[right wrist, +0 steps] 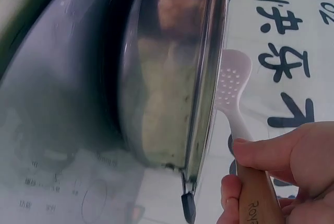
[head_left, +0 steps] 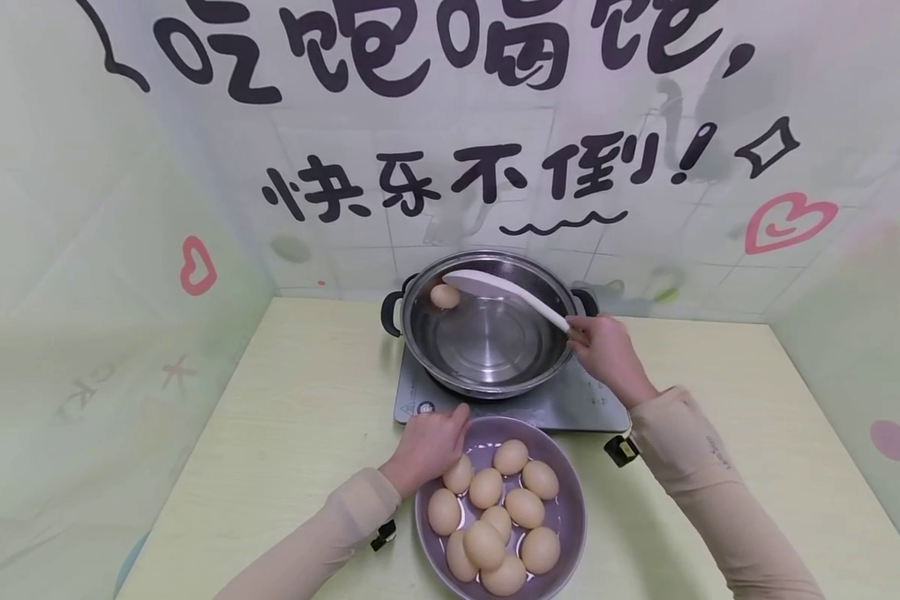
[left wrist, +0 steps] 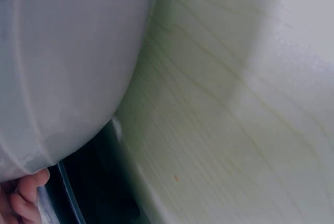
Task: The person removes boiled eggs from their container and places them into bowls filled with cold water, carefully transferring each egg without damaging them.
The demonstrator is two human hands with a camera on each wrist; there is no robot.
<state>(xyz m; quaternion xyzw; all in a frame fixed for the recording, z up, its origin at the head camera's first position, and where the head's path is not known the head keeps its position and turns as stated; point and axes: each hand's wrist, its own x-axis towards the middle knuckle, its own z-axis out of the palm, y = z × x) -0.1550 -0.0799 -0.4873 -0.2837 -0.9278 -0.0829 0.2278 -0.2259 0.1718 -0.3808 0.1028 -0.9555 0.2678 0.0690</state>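
Note:
My right hand (head_left: 609, 352) grips the wooden handle (right wrist: 258, 198) of a white slotted spoon (head_left: 506, 287), whose perforated head (right wrist: 233, 80) shows above the pot's rim in the right wrist view. The spoon reaches over a steel pot (head_left: 487, 387). One brown egg (head_left: 444, 296) is at the pot's left inner wall, right beside the spoon's head. At the near side, my left hand (head_left: 429, 442) holds the upper left rim of a purple oval basin (head_left: 579, 525); its curled fingers (left wrist: 26, 198) show at the basin's edge in the left wrist view. Several brown eggs (head_left: 525, 508) lie in the basin.
The pot stands on a flat grey induction cooker (head_left: 585, 408), with black side handles (head_left: 392, 312). A pale wooden table (head_left: 307, 375) carries everything. Printed plastic sheeting (head_left: 330, 250) hangs behind the table and along both sides.

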